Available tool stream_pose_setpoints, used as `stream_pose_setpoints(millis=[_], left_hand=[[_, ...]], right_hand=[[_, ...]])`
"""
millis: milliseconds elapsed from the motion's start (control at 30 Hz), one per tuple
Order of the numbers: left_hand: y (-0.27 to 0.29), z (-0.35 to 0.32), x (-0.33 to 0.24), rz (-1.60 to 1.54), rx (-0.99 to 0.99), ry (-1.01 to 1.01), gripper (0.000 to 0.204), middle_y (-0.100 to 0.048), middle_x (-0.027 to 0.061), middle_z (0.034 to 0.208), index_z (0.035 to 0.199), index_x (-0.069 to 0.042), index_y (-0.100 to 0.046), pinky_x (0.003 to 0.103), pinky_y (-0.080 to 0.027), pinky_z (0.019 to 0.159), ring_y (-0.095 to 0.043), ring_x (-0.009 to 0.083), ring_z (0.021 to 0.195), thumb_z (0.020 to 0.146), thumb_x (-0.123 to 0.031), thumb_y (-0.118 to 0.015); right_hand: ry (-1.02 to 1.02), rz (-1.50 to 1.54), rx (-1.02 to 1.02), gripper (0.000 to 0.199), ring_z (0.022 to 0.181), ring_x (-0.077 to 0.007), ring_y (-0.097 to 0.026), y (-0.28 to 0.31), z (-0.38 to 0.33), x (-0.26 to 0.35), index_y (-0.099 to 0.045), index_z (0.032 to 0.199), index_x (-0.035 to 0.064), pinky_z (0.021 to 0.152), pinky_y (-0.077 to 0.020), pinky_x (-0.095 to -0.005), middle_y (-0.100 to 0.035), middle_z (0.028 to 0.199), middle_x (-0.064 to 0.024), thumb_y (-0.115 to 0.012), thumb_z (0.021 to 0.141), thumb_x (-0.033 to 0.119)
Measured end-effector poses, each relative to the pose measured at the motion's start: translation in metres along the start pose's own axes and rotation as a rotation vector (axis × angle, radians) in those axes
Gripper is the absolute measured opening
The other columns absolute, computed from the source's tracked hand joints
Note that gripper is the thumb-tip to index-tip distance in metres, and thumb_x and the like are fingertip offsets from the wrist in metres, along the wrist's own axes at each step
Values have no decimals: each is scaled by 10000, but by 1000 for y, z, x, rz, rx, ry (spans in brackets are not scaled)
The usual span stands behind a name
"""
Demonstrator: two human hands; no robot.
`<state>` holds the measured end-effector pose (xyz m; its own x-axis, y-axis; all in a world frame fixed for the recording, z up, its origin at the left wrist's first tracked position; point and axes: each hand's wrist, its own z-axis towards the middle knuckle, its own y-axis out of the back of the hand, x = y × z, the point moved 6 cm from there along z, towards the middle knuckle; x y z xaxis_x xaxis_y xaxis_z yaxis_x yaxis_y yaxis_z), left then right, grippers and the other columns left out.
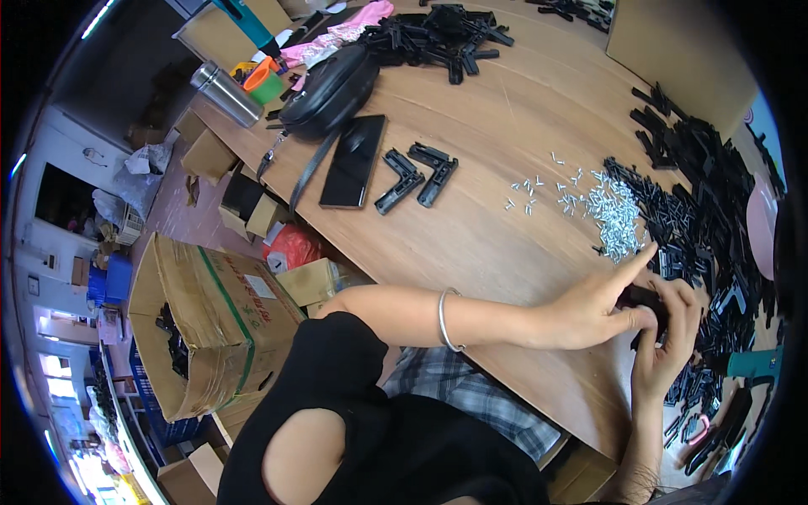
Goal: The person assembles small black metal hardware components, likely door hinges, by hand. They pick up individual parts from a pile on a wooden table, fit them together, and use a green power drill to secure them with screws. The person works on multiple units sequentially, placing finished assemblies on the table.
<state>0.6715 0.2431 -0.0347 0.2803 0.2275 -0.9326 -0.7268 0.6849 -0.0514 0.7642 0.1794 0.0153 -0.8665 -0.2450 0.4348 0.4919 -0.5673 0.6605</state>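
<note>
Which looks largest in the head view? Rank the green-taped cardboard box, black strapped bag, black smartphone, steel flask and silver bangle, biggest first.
1. Green-taped cardboard box, clearly largest
2. Black strapped bag, even without its strap
3. Black smartphone
4. Steel flask
5. Silver bangle, a thin ring

Red print [255,314] ran across part of the side of the large cardboard box [195,295] at the left, and a pale label [259,287] was stuck on that same side, near the print. Both were too small and blurred to be read.
</note>
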Motion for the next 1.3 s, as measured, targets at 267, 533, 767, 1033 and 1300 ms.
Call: stream_pose_setpoints(millis=[267, 533, 767, 1033, 1300], left_hand=[[-10, -1, 15, -76, 159, 131, 589, -585, 107, 1100, 1340, -22, -351, 244, -454, 783, -538, 107, 929, 843, -184, -621], [-4, 2, 2, -4, 222, 137, 488, -605, 97, 1069, 1235, -10, -489, 263, -441, 829, -545, 118, 961, 815, -194, -655], [160, 22, -42, 852, 60, 545, 276, -602, 42, 814, 937, -95, -613, 261, -452, 668, -556, 128, 748, 798, -329, -662], [313, 46, -22, 1334, 193, 844, 559, -636, 178, 965, 979, 31, -632, 319, -440, 811, -592, 221, 892, 761, -484, -649], [338, 127, 16, 2040, -80, -137, 574, -539, 19, 1202, 1219, -176, -486, 459, -315, 874, -379, 271, 1200, 673, -49, -613]], right_hand=[[-70, 129, 49, 237, 729, -180, -491, 4, -4, -7, -666, 889, -6, 636, -382, -258, -537, 750, -70, -643, 653, -8], [-97, 231, 129, 270, 847, -214, -500, 3, -4, -11, -659, 914, 14, 758, -390, -296, -570, 859, -89, -701, 656, 83], [-266, 369, 305, 458, 1042, -224, -459, 13, -6, -24, -619, 1082, 72, 826, -376, -318, -503, 1173, -90, -727, 639, 110], [-251, 270, 214, 309, 1067, -256, -462, 20, 0, -32, -662, 964, 72, 926, -355, -363, -535, 1132, -104, -693, 657, 65], [-171, 101, 220, 254, 1054, -268, -460, 12, 1, -42, -678, 909, 87, 921, -351, -360, -562, 1087, -69, -682, 659, 43]])
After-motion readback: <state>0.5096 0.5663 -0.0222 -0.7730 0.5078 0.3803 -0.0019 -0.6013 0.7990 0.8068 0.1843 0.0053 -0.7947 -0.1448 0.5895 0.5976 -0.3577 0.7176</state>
